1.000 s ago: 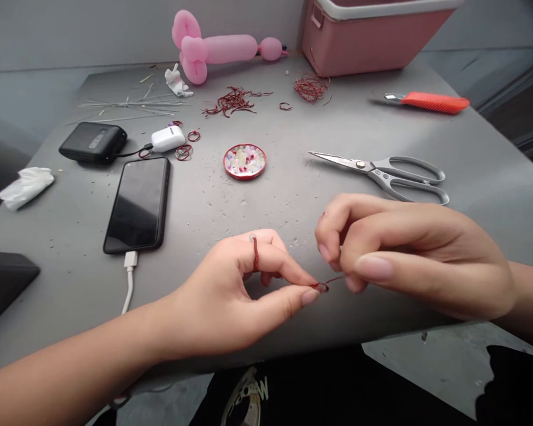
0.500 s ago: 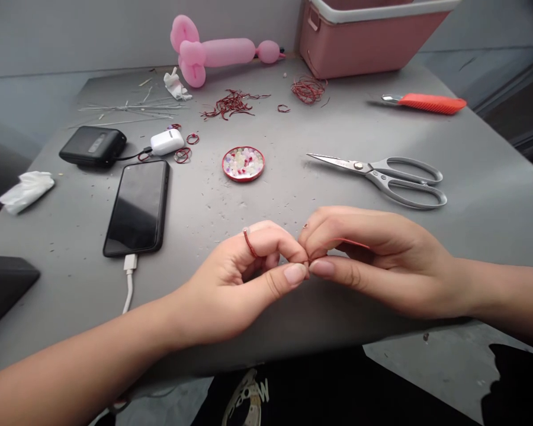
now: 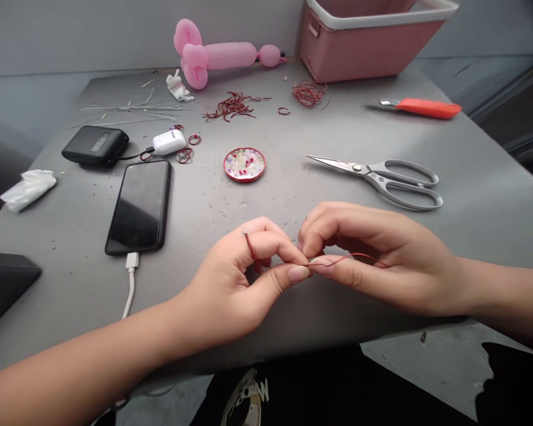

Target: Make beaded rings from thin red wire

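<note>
My left hand (image 3: 244, 284) pinches a thin red cord (image 3: 355, 255) between thumb and index finger, and a red cord ring with a clear bead (image 3: 250, 244) circles one of its fingers. Touching it at the fingertips is my right hand (image 3: 382, 260), its thumb by the cord and its index finger bent and slightly raised. The cord runs from the left fingertips over the right thumb toward the palm. Whether the right fingers grip it is unclear. Beyond the hands lies a round red-rimmed dish of beads (image 3: 244, 165). Grey scissors (image 3: 368, 170) rest above my right hand.
A phone (image 3: 138, 207) with a white cable, a black power bank (image 3: 95, 145) and a white earbud case (image 3: 169, 142) lie left. Farther back are red cord scraps (image 3: 231, 107), a cord coil (image 3: 308, 93), a pink balloon (image 3: 228, 55), a pink bin (image 3: 359, 50) and an orange-handled cutter (image 3: 429, 107).
The right index finger has lifted away from the thumb. More of the red cord now shows, lying across the right thumb.
</note>
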A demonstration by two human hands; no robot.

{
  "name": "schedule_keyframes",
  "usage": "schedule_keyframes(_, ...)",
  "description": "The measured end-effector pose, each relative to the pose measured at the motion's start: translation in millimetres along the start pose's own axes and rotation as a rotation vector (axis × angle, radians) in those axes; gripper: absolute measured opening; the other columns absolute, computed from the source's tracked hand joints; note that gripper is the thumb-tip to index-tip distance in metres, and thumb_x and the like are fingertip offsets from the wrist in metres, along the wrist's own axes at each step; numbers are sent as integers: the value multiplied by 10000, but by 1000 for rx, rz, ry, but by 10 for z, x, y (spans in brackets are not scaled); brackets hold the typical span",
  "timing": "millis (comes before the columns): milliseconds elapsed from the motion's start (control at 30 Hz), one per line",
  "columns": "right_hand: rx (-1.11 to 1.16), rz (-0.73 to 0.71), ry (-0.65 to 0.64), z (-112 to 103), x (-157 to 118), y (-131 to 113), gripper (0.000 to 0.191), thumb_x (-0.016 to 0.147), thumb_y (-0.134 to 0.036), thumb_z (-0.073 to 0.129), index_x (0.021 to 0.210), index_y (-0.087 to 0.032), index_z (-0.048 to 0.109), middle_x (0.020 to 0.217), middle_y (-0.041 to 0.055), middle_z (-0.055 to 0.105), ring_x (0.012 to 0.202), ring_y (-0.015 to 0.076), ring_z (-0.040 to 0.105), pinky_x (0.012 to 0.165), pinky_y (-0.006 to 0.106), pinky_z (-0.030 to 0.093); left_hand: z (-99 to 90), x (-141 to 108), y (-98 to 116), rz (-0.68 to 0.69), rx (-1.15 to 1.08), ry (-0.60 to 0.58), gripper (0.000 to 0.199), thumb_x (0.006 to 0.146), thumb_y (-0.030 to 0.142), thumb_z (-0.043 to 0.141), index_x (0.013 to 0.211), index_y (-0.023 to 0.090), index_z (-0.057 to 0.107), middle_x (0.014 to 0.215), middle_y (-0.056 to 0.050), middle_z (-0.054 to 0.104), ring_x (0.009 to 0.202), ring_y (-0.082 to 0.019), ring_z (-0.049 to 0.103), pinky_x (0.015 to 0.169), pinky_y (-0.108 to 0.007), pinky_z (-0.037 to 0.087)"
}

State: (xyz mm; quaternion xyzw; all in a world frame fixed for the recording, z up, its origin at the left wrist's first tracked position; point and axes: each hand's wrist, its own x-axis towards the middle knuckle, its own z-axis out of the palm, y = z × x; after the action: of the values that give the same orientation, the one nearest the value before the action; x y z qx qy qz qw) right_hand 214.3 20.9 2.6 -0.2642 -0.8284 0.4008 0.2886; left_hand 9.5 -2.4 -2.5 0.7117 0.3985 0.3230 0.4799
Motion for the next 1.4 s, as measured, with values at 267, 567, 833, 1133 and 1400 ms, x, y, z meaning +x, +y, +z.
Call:
schedule_keyframes(267, -478, -297, -59, 22, -57, 96, 114, 913, -87, 457, 874, -182, 506, 789, 51, 545, 696, 140, 488, 613, 264, 474, 15, -33, -35, -4, 147, 5, 119, 853, 130, 582, 766, 170, 651, 764, -2, 595, 684, -102, 554, 629, -238, 457)
schedule_keyframes(567, -684, -413, -102, 38, -58, 159, 228, 930, -90, 427, 751, -202, 515, 682, 28, 522, 641, 150, 453, 556, 278, 435, 59, -67, -44, 130, 309, 35, 148, 878, 76, 527, 780, 159, 602, 784, 3, 569, 712, -90, 539, 687, -226, 460)
schedule_keyframes(833, -666, -457, -95, -3, -61, 145, 273, 964, -167, 411, 717, -228, 510, 695, 33, 575, 647, 162, 494, 586, 321, 448, 63, -68, -17, 185, 436, 38, 161, 902, 109, 499, 791, 186, 586, 769, -7, 594, 711, -125, 549, 698, -275, 467)
schedule_keyframes(1133, -780, -479, 30, 65, -70, 143, 286, 934, -154, 470, 660, -234, 495, 631, 20, 543, 602, 154, 477, 548, 316, 436, 59, -56, -2, 247, 431, 89, 162, 892, 85, 504, 781, 184, 565, 738, -1, 586, 694, -119, 532, 708, -279, 464)
schedule_keyframes(1400, -686, -512, 7, 31, -43, 127, 246, 914, -107, 504, 696, -221, 512, 653, 18, 552, 607, 142, 470, 532, 297, 438, 62, -55, 3, 231, 386, 68, 170, 893, 88, 493, 778, 191, 565, 740, 0, 587, 691, -123, 542, 697, -285, 464)
